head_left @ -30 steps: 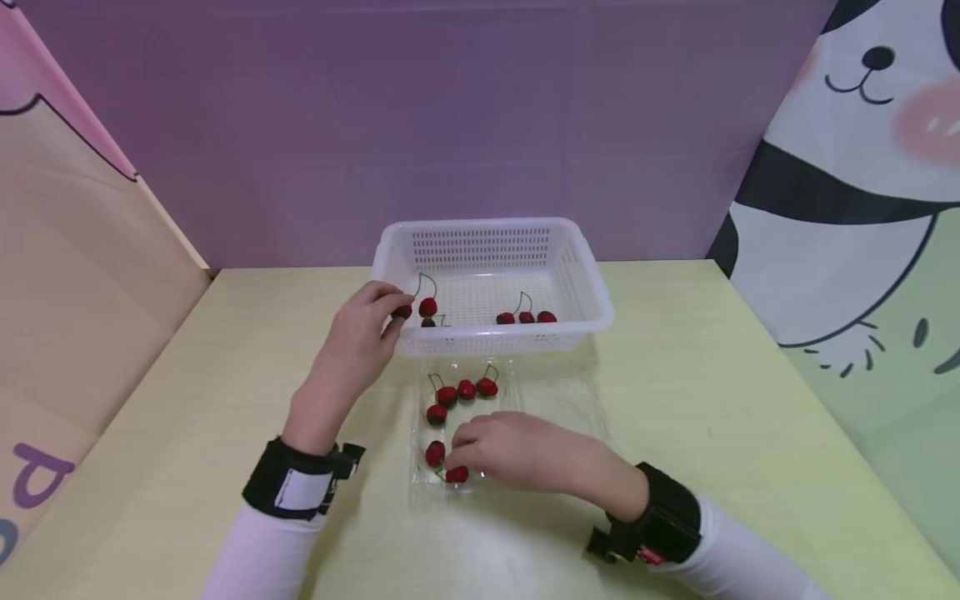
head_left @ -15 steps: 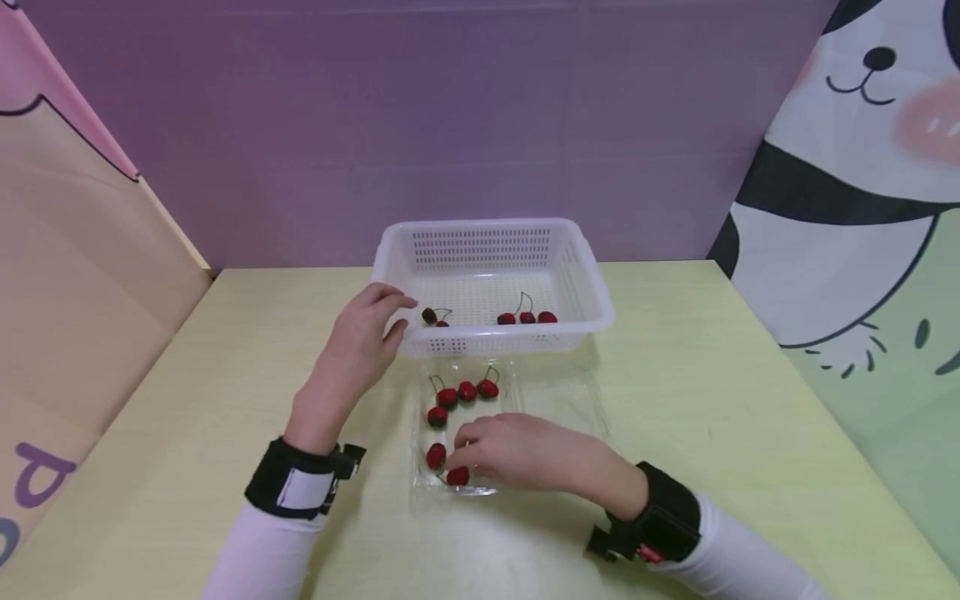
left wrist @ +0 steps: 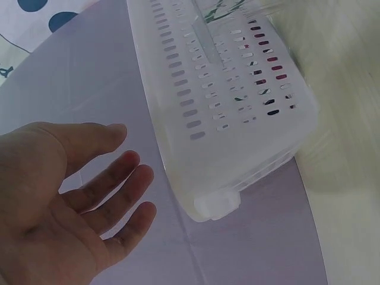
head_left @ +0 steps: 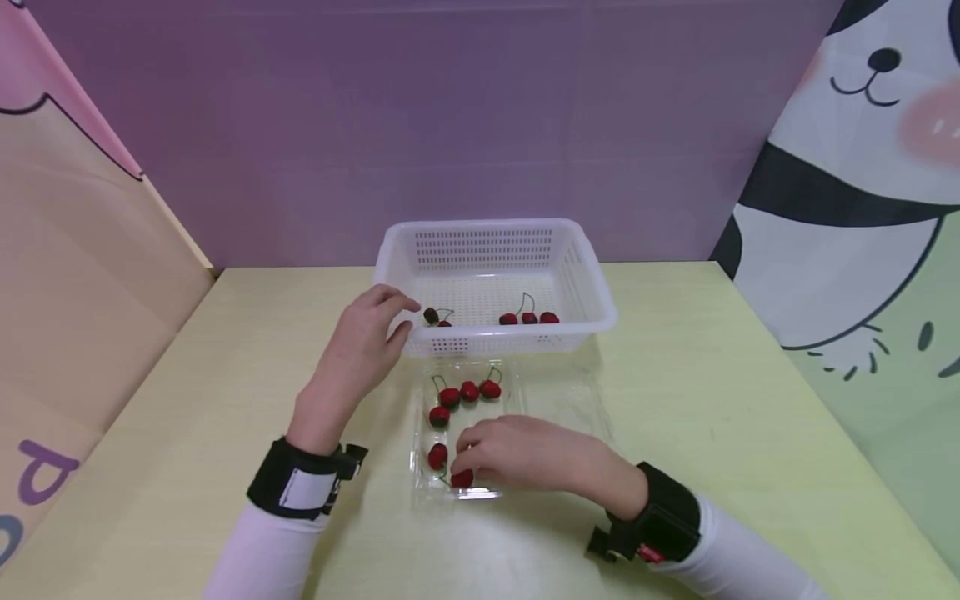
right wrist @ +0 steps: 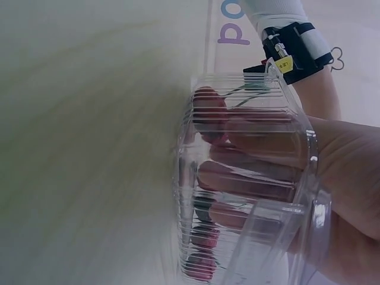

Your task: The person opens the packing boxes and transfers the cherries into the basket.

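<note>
Table (head_left: 712, 417) bears basket (head_left: 585, 287) and clear tray (head_left: 555, 400).

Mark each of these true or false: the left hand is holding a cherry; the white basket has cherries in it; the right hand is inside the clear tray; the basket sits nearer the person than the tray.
1. The left hand holds a cherry. False: its fingers are relaxed and hold nothing, beside the white basket.
2. The white basket has cherries in it. True: a dark cherry lies at its left and three red cherries near the middle.
3. The right hand is inside the clear tray. True: its fingers reach among the cherries there.
4. The basket sits nearer the person than the tray. False: the tray is nearer.
</note>
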The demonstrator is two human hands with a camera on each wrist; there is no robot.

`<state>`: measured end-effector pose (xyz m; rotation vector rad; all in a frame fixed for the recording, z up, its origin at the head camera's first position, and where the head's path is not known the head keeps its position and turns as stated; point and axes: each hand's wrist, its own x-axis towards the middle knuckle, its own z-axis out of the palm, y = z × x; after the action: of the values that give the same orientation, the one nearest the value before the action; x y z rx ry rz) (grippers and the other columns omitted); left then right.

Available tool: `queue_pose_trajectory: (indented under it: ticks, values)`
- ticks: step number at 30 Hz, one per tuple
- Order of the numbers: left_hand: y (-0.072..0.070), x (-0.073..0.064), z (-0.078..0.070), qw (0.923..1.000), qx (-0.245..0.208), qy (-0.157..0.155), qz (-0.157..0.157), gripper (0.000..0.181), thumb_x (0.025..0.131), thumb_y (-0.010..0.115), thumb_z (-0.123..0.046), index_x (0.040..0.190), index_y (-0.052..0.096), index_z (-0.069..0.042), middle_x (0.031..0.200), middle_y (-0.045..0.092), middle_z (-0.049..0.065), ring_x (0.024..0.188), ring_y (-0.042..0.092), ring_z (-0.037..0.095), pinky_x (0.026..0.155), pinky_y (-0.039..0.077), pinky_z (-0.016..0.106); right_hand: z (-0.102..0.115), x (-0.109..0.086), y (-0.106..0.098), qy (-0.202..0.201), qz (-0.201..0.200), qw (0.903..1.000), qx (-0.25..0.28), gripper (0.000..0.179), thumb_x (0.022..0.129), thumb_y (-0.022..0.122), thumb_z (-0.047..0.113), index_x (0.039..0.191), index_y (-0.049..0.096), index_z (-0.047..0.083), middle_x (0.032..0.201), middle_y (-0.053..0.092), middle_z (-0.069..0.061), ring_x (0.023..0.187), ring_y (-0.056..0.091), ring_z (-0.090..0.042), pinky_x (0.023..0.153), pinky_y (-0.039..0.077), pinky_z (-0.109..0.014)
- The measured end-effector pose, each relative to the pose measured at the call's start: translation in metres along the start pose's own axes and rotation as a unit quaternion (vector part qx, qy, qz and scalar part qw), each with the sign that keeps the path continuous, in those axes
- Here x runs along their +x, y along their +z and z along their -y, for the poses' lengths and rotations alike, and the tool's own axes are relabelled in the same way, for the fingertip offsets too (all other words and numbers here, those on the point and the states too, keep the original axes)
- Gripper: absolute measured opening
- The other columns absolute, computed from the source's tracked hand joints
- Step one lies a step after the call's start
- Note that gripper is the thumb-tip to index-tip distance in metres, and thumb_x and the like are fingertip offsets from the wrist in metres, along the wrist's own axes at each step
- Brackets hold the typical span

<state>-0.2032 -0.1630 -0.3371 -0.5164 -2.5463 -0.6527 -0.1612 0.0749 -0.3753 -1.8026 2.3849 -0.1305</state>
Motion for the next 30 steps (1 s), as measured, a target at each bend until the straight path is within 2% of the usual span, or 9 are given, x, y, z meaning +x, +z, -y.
queue_pose_trajectory:
  ticks: [6,16,24,30]
  values:
    - [-0.0004,0.0006,-0.0023,1.0,0.006,-0.002,0.0,0.019,0.088,0.07,0.001,0.107,0.07,-0.002,0.107,0.06,0.01,0.095,0.058,0.026,0.079,0.048,0.033,0.0005,0.0003,0.0003,0.006,0.02,0.9997,0.016,0.025,0.091,0.071,0.013,0.115,0.07,0.02,0.111,0.063,0.012,0.104,0.059,-0.002,0.087,0.04,-0.01]
    - [0.0001,0.0013,-0.0034,0.9999,0.016,0.0,0.002,0.018,0.088,0.071,-0.002,0.106,0.07,-0.003,0.107,0.06,0.009,0.09,0.059,0.026,0.076,0.048,0.033,0.0003,0.0014,-0.0002,-0.004,0.024,0.9977,0.063,0.027,0.092,0.071,0.016,0.118,0.071,0.022,0.109,0.061,0.014,0.102,0.058,0.002,0.085,0.037,-0.006]
    - [0.0026,0.0,-0.0028,0.9998,0.018,0.005,0.007,0.017,0.088,0.071,-0.003,0.106,0.07,-0.003,0.107,0.06,0.01,0.09,0.06,0.027,0.075,0.049,0.034,0.0025,0.0062,0.0009,-0.004,0.033,0.998,0.053,0.018,0.09,0.073,0.017,0.108,0.073,0.02,0.105,0.062,0.014,0.097,0.058,0.002,0.084,0.038,-0.006]
    - [0.0024,-0.0019,-0.0035,0.9998,0.018,0.005,0.006,0.017,0.088,0.071,-0.002,0.105,0.07,-0.002,0.106,0.06,0.01,0.09,0.06,0.028,0.076,0.049,0.035,0.0047,0.0073,0.0016,0.015,0.035,0.9987,0.034,0.012,0.09,0.073,0.016,0.101,0.071,0.02,0.09,0.059,0.016,0.081,0.054,0.004,0.073,0.04,-0.007]
